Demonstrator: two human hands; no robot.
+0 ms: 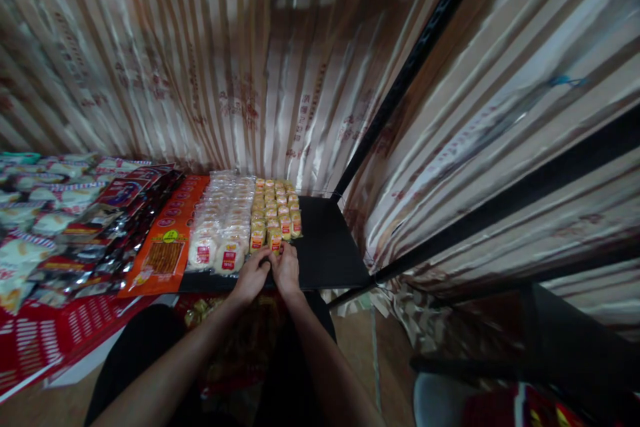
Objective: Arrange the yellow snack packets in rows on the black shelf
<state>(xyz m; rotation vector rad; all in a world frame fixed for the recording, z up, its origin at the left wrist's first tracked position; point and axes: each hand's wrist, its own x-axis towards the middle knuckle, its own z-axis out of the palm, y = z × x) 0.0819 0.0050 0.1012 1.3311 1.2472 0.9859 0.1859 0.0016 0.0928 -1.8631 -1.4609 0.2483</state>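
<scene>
My left hand (254, 275) and my right hand (286, 268) meet at the front of a black shelf (327, 247). Both pinch a small yellow snack packet (275, 240) at the near end of the rows of yellow packets (274, 203). Their fingers are curled together around it. Left of those rows lie rows of round white cakes in clear wrappers (223, 227), with the left hand just in front of them.
An orange snack bag (167, 243) and dark red bags (125, 203) lie further left, then white-and-red bags (45, 203). A striped curtain (240, 60) hangs behind. Black shelf bars (500, 203) cross on the right. A red printed sheet (45, 337) sits at lower left.
</scene>
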